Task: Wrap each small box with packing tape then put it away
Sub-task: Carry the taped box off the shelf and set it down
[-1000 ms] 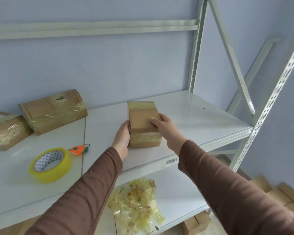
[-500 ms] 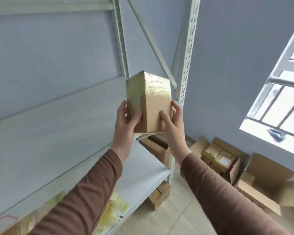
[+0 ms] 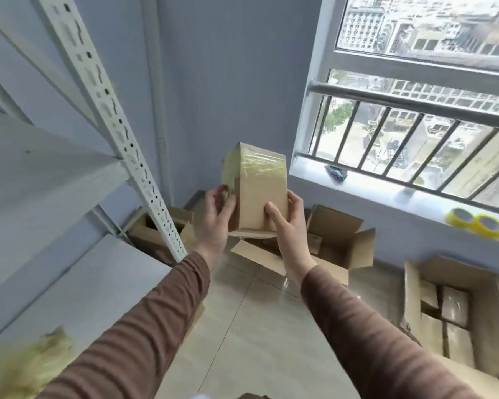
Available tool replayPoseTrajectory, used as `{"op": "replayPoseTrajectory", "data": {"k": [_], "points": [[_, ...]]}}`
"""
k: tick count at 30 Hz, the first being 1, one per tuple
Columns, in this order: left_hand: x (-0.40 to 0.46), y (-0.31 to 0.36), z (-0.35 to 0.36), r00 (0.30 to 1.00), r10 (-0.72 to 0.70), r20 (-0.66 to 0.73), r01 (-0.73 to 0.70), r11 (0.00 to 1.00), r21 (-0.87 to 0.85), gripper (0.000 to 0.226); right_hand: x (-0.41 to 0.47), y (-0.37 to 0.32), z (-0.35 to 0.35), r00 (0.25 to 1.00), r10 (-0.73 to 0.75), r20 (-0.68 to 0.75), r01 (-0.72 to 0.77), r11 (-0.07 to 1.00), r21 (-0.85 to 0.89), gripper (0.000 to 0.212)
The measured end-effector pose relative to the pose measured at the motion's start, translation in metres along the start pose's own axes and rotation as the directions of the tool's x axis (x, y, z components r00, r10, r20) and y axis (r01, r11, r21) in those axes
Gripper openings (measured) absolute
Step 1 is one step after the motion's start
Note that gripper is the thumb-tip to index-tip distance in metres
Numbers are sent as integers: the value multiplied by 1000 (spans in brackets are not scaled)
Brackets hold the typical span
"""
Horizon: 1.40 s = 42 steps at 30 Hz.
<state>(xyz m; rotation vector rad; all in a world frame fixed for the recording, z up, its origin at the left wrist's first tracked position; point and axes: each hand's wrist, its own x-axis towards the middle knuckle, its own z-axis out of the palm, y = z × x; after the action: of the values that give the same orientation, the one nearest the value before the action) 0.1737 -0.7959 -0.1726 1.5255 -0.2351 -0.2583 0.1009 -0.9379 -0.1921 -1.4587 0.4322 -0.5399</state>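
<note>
Above tiled floor (image 3: 260, 326), both hands grip taped cardboard box (image 3: 260, 194).

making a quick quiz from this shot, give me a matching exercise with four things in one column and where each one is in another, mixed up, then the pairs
Things:
1. taped small box
2. yellow tape rolls
3. open cardboard carton
4. tape scraps

Places:
A. on the floor under the window
B. on the lower shelf, bottom left
C. held between left hand and right hand
D. on the windowsill at right

Pairs: 1-C, 2-D, 3-A, 4-B
</note>
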Motion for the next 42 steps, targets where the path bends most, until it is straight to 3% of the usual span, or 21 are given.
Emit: {"op": "replayPoseTrajectory", "data": {"k": [3, 7, 13, 18, 22, 30, 33, 37, 42], "points": [[18, -24, 44, 997, -63, 50, 60, 997, 44, 37, 20, 21, -41, 997, 69, -28, -68, 997, 24, 58], [44, -56, 97, 984, -161, 75, 147, 975, 166, 49, 46, 52, -82, 983, 167, -72, -162, 985, 61, 59], [98, -119, 163, 939, -310, 147, 271, 933, 235, 46, 107, 110, -130, 938, 316, -143, -311, 949, 55, 57], [162, -175, 212, 870, -448, 207, 394, 883, 256, 28, 171, 164, -164, 863, 454, -220, -448, 890, 83, 53], [214, -220, 255, 795, -536, 284, 442, 833, 332, 29, 220, 212, -196, 779, 556, -289, -545, 829, 125, 50], [265, -345, 339, 673, -668, 318, 438, 706, 557, 61, 288, 320, -275, 689, 620, -376, -639, 764, 88, 57], [273, -398, 367, 625, -712, 320, 473, 672, 569, 66, 306, 367, -303, 681, 621, -389, -657, 752, 52, 57], [288, -483, 407, 595, -749, 292, 555, 646, 524, 59, 333, 446, -343, 667, 620, -412, -664, 746, 47, 60], [306, -593, 448, 555, -775, 303, 517, 607, 603, 52, 358, 547, -386, 653, 610, -448, -670, 742, 34, 61]]}}
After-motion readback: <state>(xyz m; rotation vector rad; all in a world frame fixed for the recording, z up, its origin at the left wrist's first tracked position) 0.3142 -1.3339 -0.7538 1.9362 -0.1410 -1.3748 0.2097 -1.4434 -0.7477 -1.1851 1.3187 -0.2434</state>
